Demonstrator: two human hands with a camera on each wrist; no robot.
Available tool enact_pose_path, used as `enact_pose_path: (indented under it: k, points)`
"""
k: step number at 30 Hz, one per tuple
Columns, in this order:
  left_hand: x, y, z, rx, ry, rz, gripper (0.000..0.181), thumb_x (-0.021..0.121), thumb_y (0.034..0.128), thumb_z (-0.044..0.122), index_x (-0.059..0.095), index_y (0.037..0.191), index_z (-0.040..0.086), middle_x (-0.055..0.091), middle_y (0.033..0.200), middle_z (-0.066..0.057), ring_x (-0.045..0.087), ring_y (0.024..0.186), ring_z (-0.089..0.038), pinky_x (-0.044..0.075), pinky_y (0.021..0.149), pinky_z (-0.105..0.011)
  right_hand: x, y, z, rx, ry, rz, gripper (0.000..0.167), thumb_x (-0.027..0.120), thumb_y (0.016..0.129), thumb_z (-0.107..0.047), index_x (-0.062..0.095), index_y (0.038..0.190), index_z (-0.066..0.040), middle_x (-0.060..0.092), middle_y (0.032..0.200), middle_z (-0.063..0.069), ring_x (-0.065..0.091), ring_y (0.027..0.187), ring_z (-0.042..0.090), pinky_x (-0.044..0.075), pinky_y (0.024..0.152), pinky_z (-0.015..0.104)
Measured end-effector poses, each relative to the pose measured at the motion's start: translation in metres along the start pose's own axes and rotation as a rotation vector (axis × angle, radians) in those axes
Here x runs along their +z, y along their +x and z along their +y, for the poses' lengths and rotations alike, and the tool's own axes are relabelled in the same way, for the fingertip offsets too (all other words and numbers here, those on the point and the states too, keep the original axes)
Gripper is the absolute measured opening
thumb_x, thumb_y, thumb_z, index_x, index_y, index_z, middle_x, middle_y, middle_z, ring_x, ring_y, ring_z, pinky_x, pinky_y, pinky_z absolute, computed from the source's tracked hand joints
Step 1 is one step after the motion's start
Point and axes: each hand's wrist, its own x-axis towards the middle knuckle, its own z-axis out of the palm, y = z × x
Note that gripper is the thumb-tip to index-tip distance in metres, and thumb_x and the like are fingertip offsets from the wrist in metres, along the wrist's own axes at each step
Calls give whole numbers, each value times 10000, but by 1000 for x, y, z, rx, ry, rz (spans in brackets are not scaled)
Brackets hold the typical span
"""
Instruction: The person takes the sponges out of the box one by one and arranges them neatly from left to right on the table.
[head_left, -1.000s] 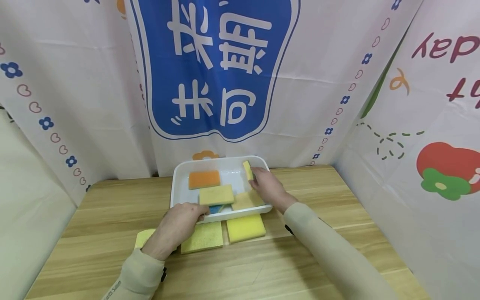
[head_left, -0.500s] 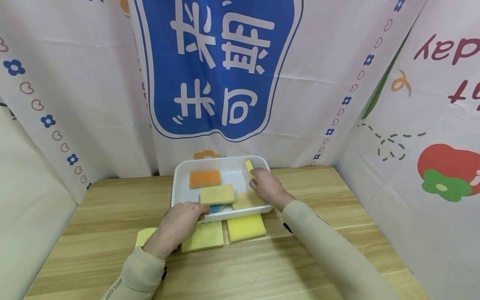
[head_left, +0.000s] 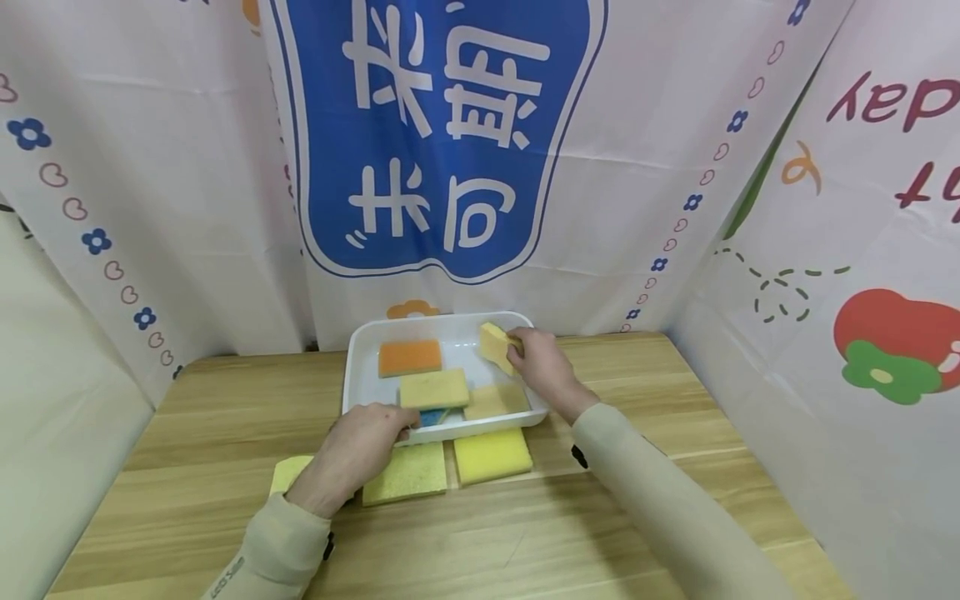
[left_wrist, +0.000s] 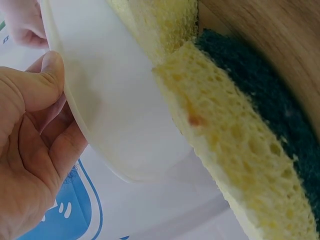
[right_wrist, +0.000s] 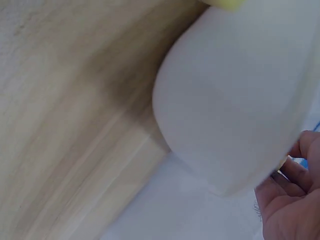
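Observation:
A white tray (head_left: pixel 459 432) holds several sponges. My left hand (head_left: pixel 356 450) pinches its front-left rim between thumb and fingers, as the left wrist view confirms. Over the tray's right side, my right hand (head_left: pixel 546 364) grips a yellow sponge (head_left: pixel 495 345), which is tilted. Inside lie an orange sponge (head_left: pixel 409 357) at the back left and a pale yellow sponge (head_left: pixel 433 389) on a partly covered blue sponge (head_left: pixel 432 417). A tan sponge (head_left: pixel 495 402) rests at the front right. In the right wrist view, the tray wall hides most of the held sponge.
In front of the tray, two yellow sponges, one left (head_left: pixel 405 477) and one right (head_left: pixel 492 456), lie on the wooden table (head_left: pixel 487 542). Another yellow sponge (head_left: pixel 288 472) is partly behind my left wrist. A printed curtain (head_left: pixel 210 208) hangs directly behind the tray.
The yellow sponge in my right hand has turned from narrow edge-on to showing its broad face, and the hand has shifted slightly right and up. My left hand stays on the tray rim.

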Motion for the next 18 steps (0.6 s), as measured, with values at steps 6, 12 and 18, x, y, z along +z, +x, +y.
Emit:
enact_pose_path:
  k: [6, 12, 18]
  points:
    - [0, 0, 0, -1, 2, 2, 145, 835, 1057, 74, 894, 1139, 179, 911, 1074, -45, 790, 831, -145, 688, 696, -379, -17, -7, -3, -19, 64, 52, 334, 697, 1156, -119, 790, 1454, 1, 854, 1199, 154, 755, 914, 206, 682, 786, 327]
    - [0, 0, 0, -3, 2, 4, 137, 834, 1060, 81, 894, 1128, 184, 909, 1071, -38, 756, 807, -117, 679, 687, -368, -34, -20, -2, -32, 153, 83, 331, 683, 1157, -121, 799, 1445, -5, 851, 1368, 194, 838, 1153, 297, 742, 993, 442]
    - [0, 0, 1, -7, 5, -1, 135, 832, 1062, 85, 893, 1127, 187, 909, 1072, -35, 744, 807, -112, 677, 688, -370, -53, -33, 0, -40, 214, 64, 326, 671, 1145, -111, 812, 1413, 7, 839, 1395, 225, 834, 1257, 366, 724, 1076, 503]
